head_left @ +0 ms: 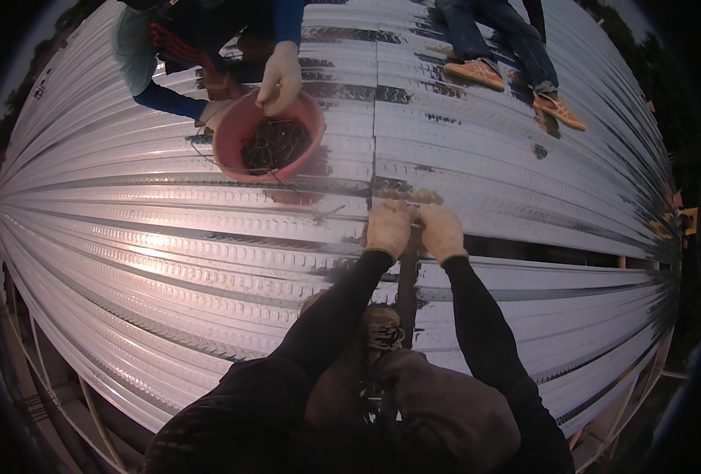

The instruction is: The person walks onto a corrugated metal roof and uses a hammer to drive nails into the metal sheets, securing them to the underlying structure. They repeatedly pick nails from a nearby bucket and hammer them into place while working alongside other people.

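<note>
My left hand (389, 229), in a pale work glove, is closed at the middle of the ribbed metal decking sheets (461, 170). Just beside it, my right hand (442, 231), gloved alike, is closed too. Both sets of fingers curl down near the sheet ends, where a brown beam (407, 280) shows between my forearms. Whatever they grip is hidden beneath the gloves. Ahead on the left, a co-worker's gloved hand (280, 77) is over a red bucket (311, 142) holding a heap of small dark pieces (275, 145).
A long dark gap (548, 252) between sheets runs rightward from my right hand. Another person's orange shoes (475, 73) rest on the decking at the far right. My own shoe (383, 328) stands below my hands. Framework (90, 411) shows beyond the lower left edge.
</note>
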`<state>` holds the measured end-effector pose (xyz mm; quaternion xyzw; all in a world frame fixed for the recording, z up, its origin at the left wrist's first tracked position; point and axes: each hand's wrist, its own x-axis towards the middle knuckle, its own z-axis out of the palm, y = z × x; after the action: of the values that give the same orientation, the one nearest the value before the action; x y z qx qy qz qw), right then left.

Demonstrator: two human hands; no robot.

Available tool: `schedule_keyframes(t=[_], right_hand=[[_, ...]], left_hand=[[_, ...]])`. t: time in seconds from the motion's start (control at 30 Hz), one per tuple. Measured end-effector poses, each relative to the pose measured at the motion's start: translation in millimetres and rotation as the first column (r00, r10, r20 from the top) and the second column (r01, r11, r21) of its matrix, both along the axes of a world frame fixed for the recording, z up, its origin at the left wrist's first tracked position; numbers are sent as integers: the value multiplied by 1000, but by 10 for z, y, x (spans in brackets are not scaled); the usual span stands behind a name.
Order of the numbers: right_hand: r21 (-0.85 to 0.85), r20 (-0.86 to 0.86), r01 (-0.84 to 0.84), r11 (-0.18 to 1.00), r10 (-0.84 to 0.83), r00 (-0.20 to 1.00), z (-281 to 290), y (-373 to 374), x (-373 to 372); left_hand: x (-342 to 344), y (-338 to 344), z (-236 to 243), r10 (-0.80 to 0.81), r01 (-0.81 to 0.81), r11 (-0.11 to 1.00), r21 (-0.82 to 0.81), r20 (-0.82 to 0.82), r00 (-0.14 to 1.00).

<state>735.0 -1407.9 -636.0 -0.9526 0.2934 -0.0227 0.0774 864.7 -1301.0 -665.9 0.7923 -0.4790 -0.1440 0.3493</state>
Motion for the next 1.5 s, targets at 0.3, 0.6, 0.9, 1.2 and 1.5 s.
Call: schedule_keyframes(t=[0.3, 0.6, 0.9, 1.2, 1.5], right_hand=[[-11, -17, -17, 1000, 17, 1000, 11, -2, -3], [-34, -29, 0, 999, -1, 1000, -26, 7, -15], [-38, 1, 2, 999, -2, 1000, -36, 15, -30], [-34, 18, -13, 999, 13, 1000, -15, 12, -42], [-9, 3, 7, 1000, -7, 1000, 21, 25, -27]], left_hand=[[17, 14, -16, -105, 85, 994, 68, 394, 913], [12, 20, 39, -113, 88, 993, 83, 367, 924], [-5, 14, -13, -109, 83, 993, 81, 420, 901], [9, 21, 46, -88, 87, 996, 21, 398, 913], [-5, 37, 130, -92, 67, 994, 81, 352, 932]])
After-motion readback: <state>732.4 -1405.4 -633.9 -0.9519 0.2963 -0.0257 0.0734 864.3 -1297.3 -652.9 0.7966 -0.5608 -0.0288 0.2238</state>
